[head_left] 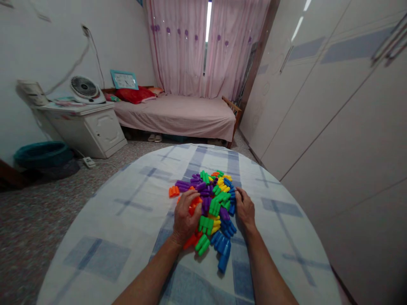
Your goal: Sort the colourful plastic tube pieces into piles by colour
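Observation:
A heap of plastic building pieces (212, 203) in purple, green, yellow, orange and blue lies in the middle of a round table (127, 220) covered with a pale checked cloth. My left hand (185, 215) rests on the heap's left side, fingers curled over orange pieces. My right hand (245, 208) presses against the heap's right side beside blue pieces, fingers together. One orange piece (174, 191) lies apart at the left. A blue piece (223, 260) sticks out at the near edge.
Behind the table stands a bed (178, 113) with a pink sheet and red pillow. At the left are a white cabinet (92, 127) with a fan (85, 89) on it and a teal basin (43, 153). White wardrobe doors (333, 110) line the right.

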A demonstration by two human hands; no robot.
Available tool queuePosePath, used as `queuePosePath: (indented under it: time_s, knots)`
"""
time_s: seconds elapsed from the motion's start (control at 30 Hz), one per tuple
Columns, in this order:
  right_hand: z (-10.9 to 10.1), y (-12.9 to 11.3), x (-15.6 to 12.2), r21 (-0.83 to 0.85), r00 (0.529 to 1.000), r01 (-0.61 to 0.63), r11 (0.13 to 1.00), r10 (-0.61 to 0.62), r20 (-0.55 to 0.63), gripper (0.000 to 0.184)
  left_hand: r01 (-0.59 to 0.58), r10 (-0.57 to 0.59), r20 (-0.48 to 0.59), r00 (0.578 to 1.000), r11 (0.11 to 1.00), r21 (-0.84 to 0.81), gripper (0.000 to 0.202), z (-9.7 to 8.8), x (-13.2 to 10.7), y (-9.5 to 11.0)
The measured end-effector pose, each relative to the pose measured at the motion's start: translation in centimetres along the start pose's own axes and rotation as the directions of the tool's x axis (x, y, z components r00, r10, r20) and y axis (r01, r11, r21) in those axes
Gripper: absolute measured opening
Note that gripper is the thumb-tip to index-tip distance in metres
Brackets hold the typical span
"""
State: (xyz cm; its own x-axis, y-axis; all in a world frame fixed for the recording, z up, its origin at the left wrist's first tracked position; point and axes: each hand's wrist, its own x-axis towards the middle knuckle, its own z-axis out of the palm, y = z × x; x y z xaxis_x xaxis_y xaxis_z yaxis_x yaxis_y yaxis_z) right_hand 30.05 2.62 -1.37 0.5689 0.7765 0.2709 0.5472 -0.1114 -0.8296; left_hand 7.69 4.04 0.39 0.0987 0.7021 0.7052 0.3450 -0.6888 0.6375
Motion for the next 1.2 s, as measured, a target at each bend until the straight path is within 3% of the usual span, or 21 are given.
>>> queuePosePath:
  time_s: [0.13,0.27,0.4,0.47,0.53,0.6,0.73,1.03,1.13,1.2]
  knots:
    - [-0.1,-0.2,0.1,0.182,0.999,0.005,0.983,-0.012,0.035,0.052,0.032,-0.033,-0.011,0.999,0.999,-0.025,0.020,-0.3,0.1,0.3]
    - [0.0,0.0,0.1,0.216,1.000,0.000,0.976,-0.005,0.022,0.054,0.095,-0.101,-0.115,0.988,0.994,-0.059,0.025,-0.9,0.7,-0.1]
    - [0.1,0.0,0.2,0.184,1.000,0.002,0.983,-0.007,0.025,0.055,0.198,-0.189,-0.286,0.939,0.980,0.003,0.027,-1.9,1.4,-2.4]
    - [0.1,-0.1,0.2,0.171,1.000,0.005,0.985,-0.009,0.026,0.055,0.284,-0.250,-0.312,0.917,0.957,0.066,0.030,-2.4,1.6,-4.0]
    - [0.1,-0.1,0.2,0.153,1.000,0.006,0.988,-0.010,0.027,0.055,0.376,-0.335,-0.253,0.908,0.917,0.134,0.035,-2.6,1.5,-5.4]
    - [0.1,0.0,0.3,0.134,1.000,-0.002,0.991,-0.002,0.028,0.052,0.424,-0.406,-0.128,0.905,0.887,0.182,0.041,-2.4,1.3,-6.2]
    - [0.3,0.2,0.3,0.106,1.000,-0.006,0.994,0.004,0.017,0.046,0.401,-0.411,0.097,0.906,0.909,0.111,0.042,-1.4,0.9,-5.7]
    - [0.1,-0.5,0.2,0.028,1.000,-0.005,1.000,0.004,0.015,0.041,0.220,-0.201,0.162,0.966,0.969,-0.110,0.032,-0.8,0.6,-1.9]
    - [0.4,-0.2,0.2,-0.018,1.000,0.030,0.999,-0.030,-0.004,0.043,0.148,-0.132,0.222,0.966,0.987,-0.060,0.030,-0.5,0.3,-1.2]
    - [0.8,-0.1,0.3,-0.062,0.997,0.078,0.995,-0.078,-0.002,0.046,0.130,-0.130,0.204,0.970,0.991,0.010,0.031,-0.1,0.1,-1.4]
